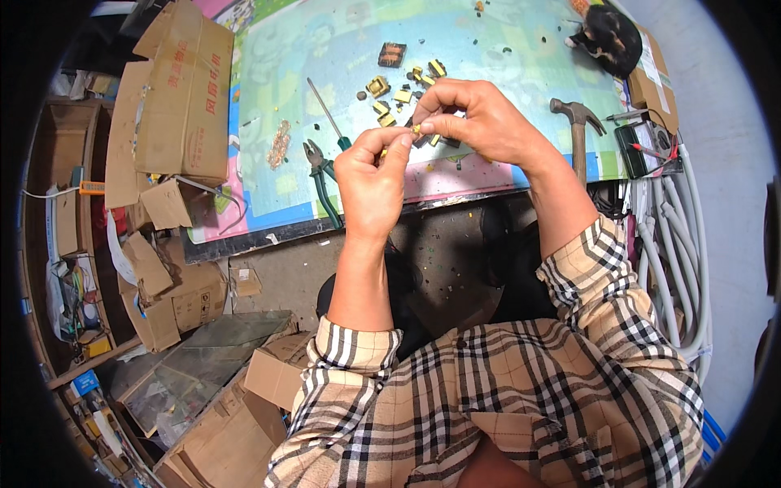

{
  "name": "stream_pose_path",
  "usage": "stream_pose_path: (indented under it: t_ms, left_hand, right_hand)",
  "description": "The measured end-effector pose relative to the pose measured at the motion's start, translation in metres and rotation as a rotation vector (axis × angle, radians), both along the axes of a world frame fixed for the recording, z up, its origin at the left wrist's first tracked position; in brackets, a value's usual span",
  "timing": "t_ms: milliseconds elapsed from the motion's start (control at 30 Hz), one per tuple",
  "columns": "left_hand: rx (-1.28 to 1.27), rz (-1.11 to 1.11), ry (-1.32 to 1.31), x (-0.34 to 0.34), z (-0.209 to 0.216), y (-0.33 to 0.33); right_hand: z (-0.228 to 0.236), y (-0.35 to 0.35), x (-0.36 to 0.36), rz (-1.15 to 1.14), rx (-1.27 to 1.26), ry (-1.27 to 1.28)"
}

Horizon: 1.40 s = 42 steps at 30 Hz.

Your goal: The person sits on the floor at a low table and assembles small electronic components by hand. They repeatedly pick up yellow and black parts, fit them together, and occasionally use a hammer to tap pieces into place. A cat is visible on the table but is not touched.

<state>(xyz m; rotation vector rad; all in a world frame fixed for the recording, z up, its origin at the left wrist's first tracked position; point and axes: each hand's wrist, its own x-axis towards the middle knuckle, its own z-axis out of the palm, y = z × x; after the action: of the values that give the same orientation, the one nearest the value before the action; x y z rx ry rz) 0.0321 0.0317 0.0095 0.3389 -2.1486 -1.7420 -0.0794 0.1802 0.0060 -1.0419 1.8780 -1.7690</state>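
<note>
My left hand [375,180] and my right hand [478,122] meet above the near side of the table, thumbs and fingertips pinched together on a small yellow part [416,129]. Fingers hide much of it, so its exact kind is unclear. Just beyond my hands lie several yellow-wrapped small transformers [378,86] and a dark block with copper-coloured windings [392,54]. To the left of my left hand are green-handled pliers [323,183] and a screwdriver [325,112] with a green handle. A small heap of copper wire [279,144] lies farther left.
A claw hammer [578,128] lies to the right, near a multimeter [648,148] with test leads. At the far right rests a black cat [612,41]. A cardboard box [183,102] stands on the left of the table [285,49]; grey conduit [679,260] hangs at right.
</note>
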Motion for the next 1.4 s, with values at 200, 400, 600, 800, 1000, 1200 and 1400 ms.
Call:
stream_pose_path:
  t_ms: [200, 400, 600, 800, 1000, 1200, 1400]
  left_hand:
    - [-0.140, 0.041, 0.058, 0.000, 0.000, 0.001]
    - [-0.473, 0.196, 0.233, -0.002, 0.005, 0.014]
    - [-0.602, 0.239, 0.294, -0.006, 0.004, 0.012]
    - [-0.353, 0.149, 0.234, -0.005, 0.003, 0.010]
    - [-0.271, 0.076, 0.179, -0.004, 0.004, 0.005]
    - [0.235, 0.041, -0.010, -0.005, 0.011, 0.004]
    - [0.409, 0.036, -0.170, -0.005, 0.013, 0.000]
  right_hand:
    - [0.005, 0.002, -0.002, 0.097, 0.001, -0.232]
    - [-0.013, -0.007, -0.003, 0.175, -0.191, -0.525]
    - [-0.020, -0.012, -0.001, 0.281, -0.287, -0.886]
    - [-0.023, -0.009, -0.005, 0.318, -0.269, -0.904]
    - [-0.026, -0.008, -0.004, 0.362, -0.268, -0.944]
    - [-0.016, -0.005, -0.004, 0.254, -0.172, -0.786]
    - [-0.011, -0.008, 0.003, 0.056, -0.119, -0.382]
